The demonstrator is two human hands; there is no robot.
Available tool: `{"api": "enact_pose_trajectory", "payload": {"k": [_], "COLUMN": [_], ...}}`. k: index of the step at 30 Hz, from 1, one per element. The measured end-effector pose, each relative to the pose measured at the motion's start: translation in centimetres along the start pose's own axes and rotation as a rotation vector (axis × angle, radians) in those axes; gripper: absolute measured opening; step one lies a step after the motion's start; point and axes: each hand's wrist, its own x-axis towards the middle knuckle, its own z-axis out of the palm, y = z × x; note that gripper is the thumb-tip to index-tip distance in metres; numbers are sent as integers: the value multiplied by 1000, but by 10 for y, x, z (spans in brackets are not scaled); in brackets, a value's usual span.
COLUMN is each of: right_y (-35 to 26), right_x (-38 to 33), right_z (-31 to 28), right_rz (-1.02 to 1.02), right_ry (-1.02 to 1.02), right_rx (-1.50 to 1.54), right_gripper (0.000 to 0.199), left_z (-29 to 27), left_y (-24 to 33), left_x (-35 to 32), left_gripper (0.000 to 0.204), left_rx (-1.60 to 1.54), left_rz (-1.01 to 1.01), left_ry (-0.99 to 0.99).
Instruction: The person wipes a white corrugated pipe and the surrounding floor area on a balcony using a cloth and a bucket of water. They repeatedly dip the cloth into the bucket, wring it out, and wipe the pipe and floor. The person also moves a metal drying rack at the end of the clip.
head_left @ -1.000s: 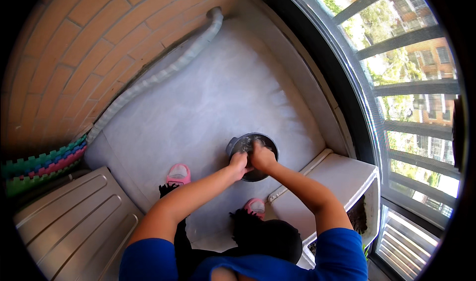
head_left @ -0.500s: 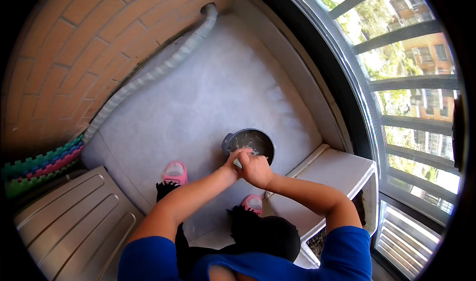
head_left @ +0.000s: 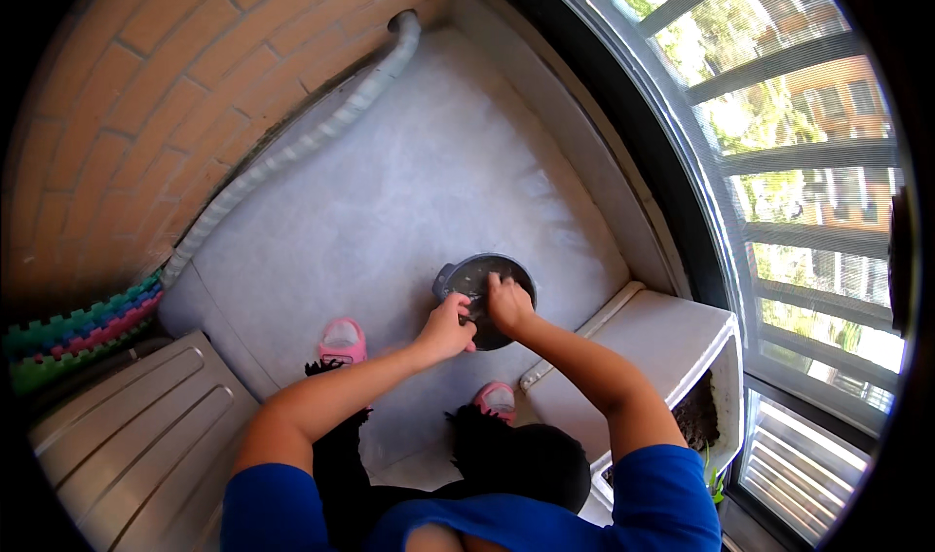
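Note:
A dark round pot (head_left: 448,277) with a side handle stands on the floor in front of my feet. Murky dark liquid with pale bits in it (head_left: 471,277) fills part of the pot. My left hand (head_left: 446,330) is at the pot's near left rim, its fingers curled in; what they hold, if anything, is hidden. Over the pot's right half, my right hand (head_left: 510,304) points downward with its fingers drawn together. Its fingertips are slightly smeared, and I cannot make out anything between them.
To the right stands a white planter box (head_left: 623,342) with soil in its open part, beside the barred window (head_left: 808,162). At left are a ribbed metal panel (head_left: 146,445) and coloured foam mats (head_left: 88,328). A wrapped hose (head_left: 292,148) runs along the brick wall.
My hands were clasped together around a pale greenish piece at the pot's near edge. They have come apart, the right moving over the pot, and that piece no longer shows.

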Motion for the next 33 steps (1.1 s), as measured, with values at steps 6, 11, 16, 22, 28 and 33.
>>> {"api": "enact_pose_trajectory", "payload": {"k": [6,11,16,22,28,33], "right_y": [-18,4,26,1,-5,7], "right_x": [-13,-20,-28,-27,-29,-31], "right_z": [-89,-110,-63,-89,-98,-111], "right_rz": [20,329,350,555,564,450], "right_ry": [-355,-257,-318,-812,-901,-1131], "right_rx": [637,994,923,1863,1800,1681], "right_gripper": [27,19,20,28,16,10], "left_z": [1,5,14,17,9,-21], "left_y": [-24,1,15,-1,11,38], "left_x": [11,17,17,23,2,1], "left_gripper": [41,29,26,24,21,15], "left_rx": [432,-10,-756,-401,-58,-60], "left_rz": [610,283,40,406,536,607], "left_ry": [206,-14,-136,128,-49,-106]}}
